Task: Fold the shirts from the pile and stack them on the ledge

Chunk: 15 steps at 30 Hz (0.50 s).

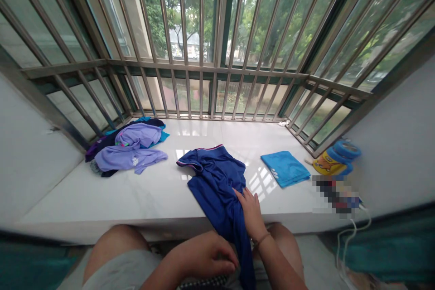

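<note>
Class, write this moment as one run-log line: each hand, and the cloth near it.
left hand: beside blue shirt | right hand: on shirt | nearby: turquoise cloth on windowsill

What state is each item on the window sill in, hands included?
left hand: fingers curled, at the shirt's hanging part
right hand: fingers spread, resting on the shirt
dark blue T-shirt: unfolded, rumpled, draped over the sill's front edge
turquoise cloth: folded flat on the sill
lilac garment: crumpled on top of a heap of clothes
</note>
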### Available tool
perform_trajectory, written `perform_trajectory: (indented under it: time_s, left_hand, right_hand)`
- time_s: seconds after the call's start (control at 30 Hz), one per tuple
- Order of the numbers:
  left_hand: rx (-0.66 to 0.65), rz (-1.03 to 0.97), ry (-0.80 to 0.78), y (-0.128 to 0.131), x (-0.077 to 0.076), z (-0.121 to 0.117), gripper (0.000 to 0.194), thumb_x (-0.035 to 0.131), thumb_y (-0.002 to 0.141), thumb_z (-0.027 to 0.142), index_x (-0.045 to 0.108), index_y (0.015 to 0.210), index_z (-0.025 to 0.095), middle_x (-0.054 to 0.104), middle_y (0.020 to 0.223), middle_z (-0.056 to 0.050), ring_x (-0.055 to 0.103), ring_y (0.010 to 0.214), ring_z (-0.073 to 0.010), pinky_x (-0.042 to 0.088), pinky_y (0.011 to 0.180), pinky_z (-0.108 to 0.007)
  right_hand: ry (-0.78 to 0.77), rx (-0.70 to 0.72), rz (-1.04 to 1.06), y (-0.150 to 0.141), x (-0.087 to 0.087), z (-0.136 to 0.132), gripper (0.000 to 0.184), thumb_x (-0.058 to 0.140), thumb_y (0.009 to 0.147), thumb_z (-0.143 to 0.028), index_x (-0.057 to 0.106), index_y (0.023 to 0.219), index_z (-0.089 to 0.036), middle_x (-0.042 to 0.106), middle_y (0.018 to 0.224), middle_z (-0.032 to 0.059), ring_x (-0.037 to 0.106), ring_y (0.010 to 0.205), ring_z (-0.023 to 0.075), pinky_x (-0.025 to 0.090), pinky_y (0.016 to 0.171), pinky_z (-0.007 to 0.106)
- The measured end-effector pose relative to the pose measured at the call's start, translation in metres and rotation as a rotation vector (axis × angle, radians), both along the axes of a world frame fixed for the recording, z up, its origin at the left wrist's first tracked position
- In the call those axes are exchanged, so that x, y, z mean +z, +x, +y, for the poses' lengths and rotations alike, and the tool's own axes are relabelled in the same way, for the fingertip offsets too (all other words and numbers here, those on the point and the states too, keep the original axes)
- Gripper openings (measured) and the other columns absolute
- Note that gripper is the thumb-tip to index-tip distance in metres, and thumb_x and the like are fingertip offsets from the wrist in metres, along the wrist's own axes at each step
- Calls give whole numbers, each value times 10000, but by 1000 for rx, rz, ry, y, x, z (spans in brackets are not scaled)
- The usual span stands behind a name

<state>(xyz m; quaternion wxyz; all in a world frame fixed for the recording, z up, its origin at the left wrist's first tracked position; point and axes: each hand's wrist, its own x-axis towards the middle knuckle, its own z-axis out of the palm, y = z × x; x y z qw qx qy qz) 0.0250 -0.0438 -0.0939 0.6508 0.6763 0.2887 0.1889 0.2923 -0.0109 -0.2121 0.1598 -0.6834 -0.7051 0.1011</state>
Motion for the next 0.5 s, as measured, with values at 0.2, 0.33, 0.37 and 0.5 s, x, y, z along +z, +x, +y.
perform_trajectory:
  time_s: [0.2,0.33,0.37,0.5]
  left_hand:
    - [406,245,341,-11,-29,43,347,617,966,504,815,1172,307,789,1299,-87,702,1273,-312,512,1195,-473]
    - [509,187,105,-8,-48,48,612,620,938,680,723,1354,243,710,1465,-132,629,1409,-341,436,1265,-536]
    - [505,107,-44,-5,-47,44,673,591,941,729,712,1370,225,717,1454,-141,640,1399,-343,445,1259,-539]
    - [433,-223,-667,9,-41,23,660,554,958,764,770,1241,209,809,1259,-114,735,1275,-327,519,1204,-524]
  right_hand:
    - [56,227,240,-13,6,-25,780,493,821,-29,585,1564,-244,560,1618,139,376,1610,322,297,1299,670]
    - [166,446,414,-46,32,-53,664,573,890,-115,587,1538,-260,531,1648,122,283,1652,330,382,1281,613]
    - [174,489,444,-55,42,-60,653,594,892,-132,585,1531,-265,544,1637,117,280,1653,328,387,1280,603]
    - [157,699,449,-86,81,-80,670,574,857,-84,573,1503,-259,616,1577,81,291,1651,285,342,1312,580]
